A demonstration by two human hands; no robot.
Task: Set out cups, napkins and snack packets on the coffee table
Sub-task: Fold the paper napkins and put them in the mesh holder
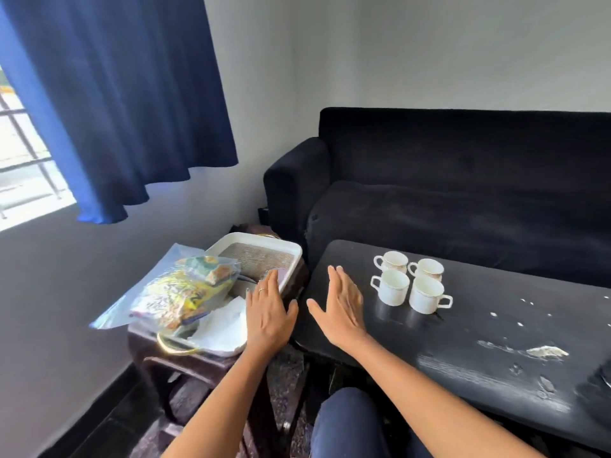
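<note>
Both hands — left [269, 312], right [342, 309] — hover flat, released; snack packets' [185, 292] print unreadable.

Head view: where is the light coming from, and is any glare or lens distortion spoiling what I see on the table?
Head view: daylight enters from the window at left, blown out white; the glossy black coffee table mirrors the four white ceramic cups, faintly; wide-angle bending curves the dark blue curtain and black sofa; both open hands, left and right, look sharp.
</note>
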